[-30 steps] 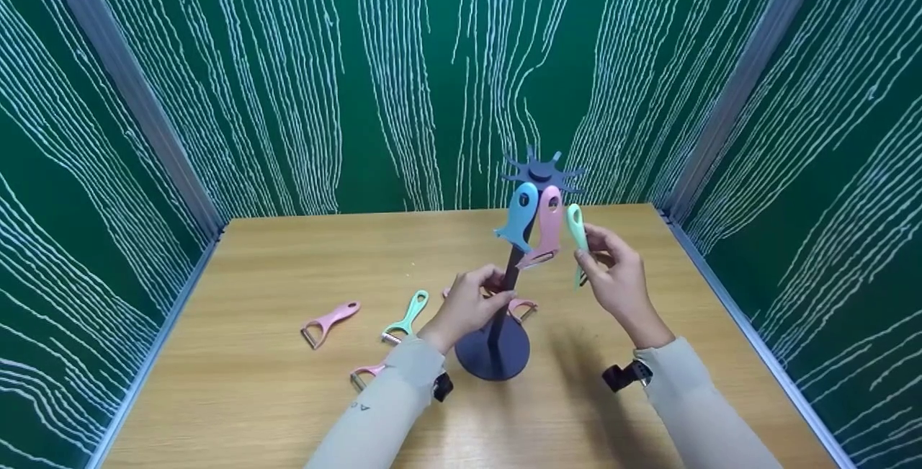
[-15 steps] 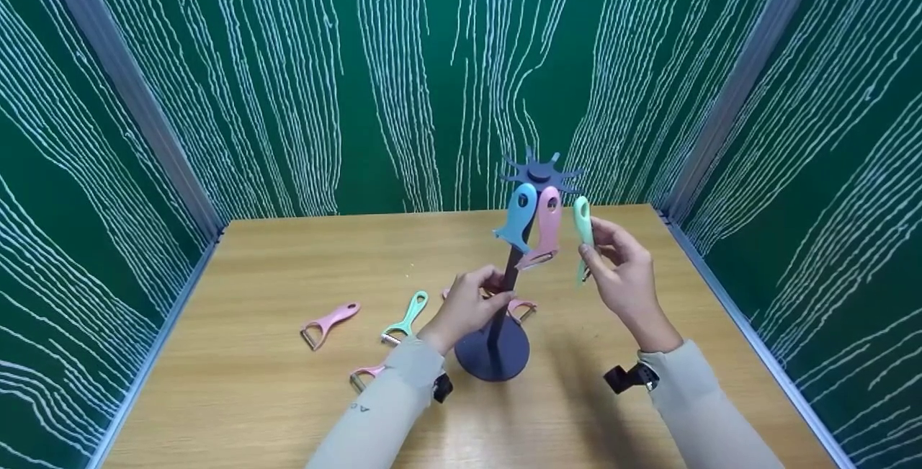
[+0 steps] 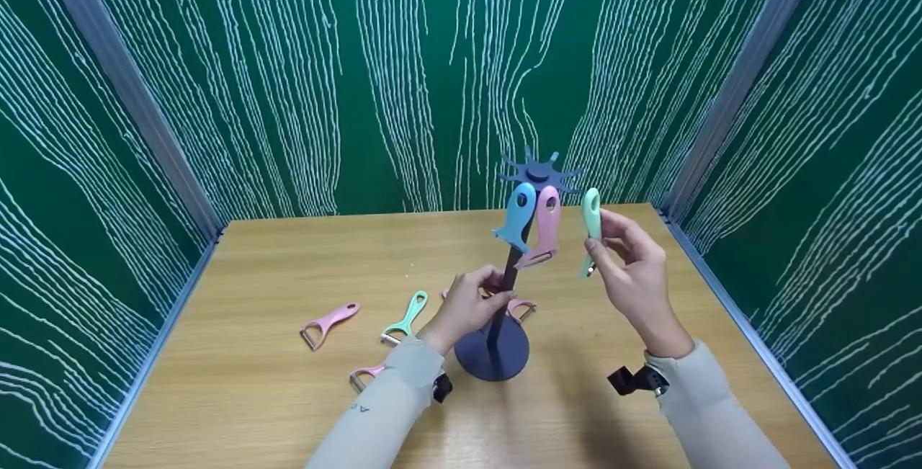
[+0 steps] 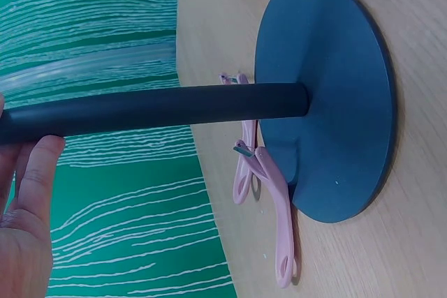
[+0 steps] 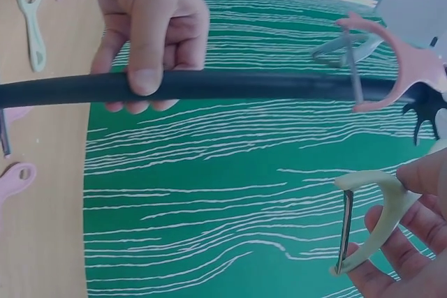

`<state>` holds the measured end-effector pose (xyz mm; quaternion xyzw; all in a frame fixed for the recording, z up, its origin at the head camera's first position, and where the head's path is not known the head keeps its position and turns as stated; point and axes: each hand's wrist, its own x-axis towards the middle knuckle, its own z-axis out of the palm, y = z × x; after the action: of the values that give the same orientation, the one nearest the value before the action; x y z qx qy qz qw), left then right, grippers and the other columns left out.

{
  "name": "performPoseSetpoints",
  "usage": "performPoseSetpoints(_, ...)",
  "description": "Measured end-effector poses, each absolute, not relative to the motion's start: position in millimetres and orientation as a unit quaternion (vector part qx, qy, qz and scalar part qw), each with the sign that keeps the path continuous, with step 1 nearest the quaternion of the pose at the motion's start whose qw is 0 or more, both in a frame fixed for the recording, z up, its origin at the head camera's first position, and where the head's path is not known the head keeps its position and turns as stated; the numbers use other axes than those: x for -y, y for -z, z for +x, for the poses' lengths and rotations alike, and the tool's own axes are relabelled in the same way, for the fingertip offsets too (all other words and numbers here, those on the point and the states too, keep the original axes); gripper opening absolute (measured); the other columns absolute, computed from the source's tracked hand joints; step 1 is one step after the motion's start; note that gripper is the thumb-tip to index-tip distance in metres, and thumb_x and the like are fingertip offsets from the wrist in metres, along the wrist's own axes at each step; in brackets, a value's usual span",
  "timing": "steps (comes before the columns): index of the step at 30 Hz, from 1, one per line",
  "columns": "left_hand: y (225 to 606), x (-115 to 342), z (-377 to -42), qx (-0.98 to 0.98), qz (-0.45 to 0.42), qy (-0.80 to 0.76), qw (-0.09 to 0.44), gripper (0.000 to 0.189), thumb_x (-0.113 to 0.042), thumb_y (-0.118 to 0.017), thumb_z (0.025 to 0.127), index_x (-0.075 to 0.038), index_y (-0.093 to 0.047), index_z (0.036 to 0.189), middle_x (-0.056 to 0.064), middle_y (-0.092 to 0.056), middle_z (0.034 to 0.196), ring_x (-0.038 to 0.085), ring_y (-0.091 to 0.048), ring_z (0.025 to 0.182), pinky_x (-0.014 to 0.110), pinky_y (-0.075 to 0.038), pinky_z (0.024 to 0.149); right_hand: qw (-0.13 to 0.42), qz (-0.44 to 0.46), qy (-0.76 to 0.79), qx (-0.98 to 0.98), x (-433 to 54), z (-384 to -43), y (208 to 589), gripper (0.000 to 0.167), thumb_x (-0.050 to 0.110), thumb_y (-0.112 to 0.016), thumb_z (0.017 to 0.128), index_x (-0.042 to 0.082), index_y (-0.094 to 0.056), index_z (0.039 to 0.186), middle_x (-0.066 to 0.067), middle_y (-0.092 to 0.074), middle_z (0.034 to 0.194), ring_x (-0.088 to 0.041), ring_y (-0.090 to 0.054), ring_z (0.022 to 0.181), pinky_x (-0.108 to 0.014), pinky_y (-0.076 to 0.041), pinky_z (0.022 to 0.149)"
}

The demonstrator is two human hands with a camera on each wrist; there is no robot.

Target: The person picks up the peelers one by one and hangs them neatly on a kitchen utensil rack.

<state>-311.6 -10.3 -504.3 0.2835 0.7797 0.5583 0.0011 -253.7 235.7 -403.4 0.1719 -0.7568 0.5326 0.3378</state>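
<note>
A dark stand with a round base (image 3: 493, 355) rises to a star-shaped ring of hooks (image 3: 538, 171). My left hand (image 3: 470, 308) grips its pole (image 4: 174, 105) about midway up. On the front hooks hang a blue peeler (image 3: 518, 218) and a pink peeler (image 3: 549, 218), side by side. To their right my right hand (image 3: 637, 278) pinches a light green peeler (image 3: 591, 211) between thumb and fingers. That peeler is upright, handle hole at the top and blade end down, apart from the hooks. The right wrist view shows its metal blade (image 5: 346, 232).
On the wooden table left of the stand lie a pink peeler (image 3: 333, 320), a green peeler (image 3: 409, 316) and another pink peeler (image 3: 366, 374), partly behind the left sleeve. Pink peelers (image 4: 281, 221) also lie by the base. Green walls with white lines enclose the table.
My right hand has moved right and slightly up with the light green peeler, away from the hanging pink one. The peeler's handle has turned a little. My left hand stays on the pole.
</note>
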Motion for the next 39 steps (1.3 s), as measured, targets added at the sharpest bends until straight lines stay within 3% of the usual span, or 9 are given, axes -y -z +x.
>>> performPoseSetpoints(23, 505, 11, -311, -0.788, 0.283, -0.546, -0.015, 0.014, -0.012, -0.073, 0.104, -0.006, -0.073, 0.117, 0.008, -0.078, 0.11, 0.012, -0.073, 0.099, 0.025, -0.063, 0.086, 0.346, 0.206, -0.526, 0.749, -222, -245, 386, 0.037, -0.013, -0.069, 0.097, -0.008, -0.068, 0.134, 0.012, -0.074, 0.111, -0.007, -0.071, 0.102, -0.018, -0.057, 0.101)
performPoseSetpoints(29, 505, 10, -311, -0.788, 0.283, -0.547, -0.012, 0.012, -0.012, -0.073, 0.105, -0.007, -0.073, 0.116, 0.008, -0.079, 0.11, 0.012, -0.073, 0.1, 0.026, -0.063, 0.087, 0.342, 0.211, -0.527, 0.749, -219, -251, 387, 0.037, -0.014, -0.069, 0.097, -0.008, -0.068, 0.134, 0.019, -0.072, 0.111, -0.004, -0.07, 0.103, -0.018, -0.057, 0.1)
performPoseSetpoints(39, 505, 10, -312, -0.788, 0.282, -0.547, -0.015, 0.01, -0.01, -0.073, 0.104, -0.007, -0.073, 0.113, 0.008, -0.078, 0.108, 0.013, -0.073, 0.099, 0.025, -0.063, 0.084, 0.335, 0.215, -0.525, 0.753, -210, -251, 392, 0.039, -0.015, -0.07, 0.096, -0.008, -0.068, 0.134, 0.002, -0.076, 0.116, -0.001, -0.069, 0.105, -0.018, -0.058, 0.098)
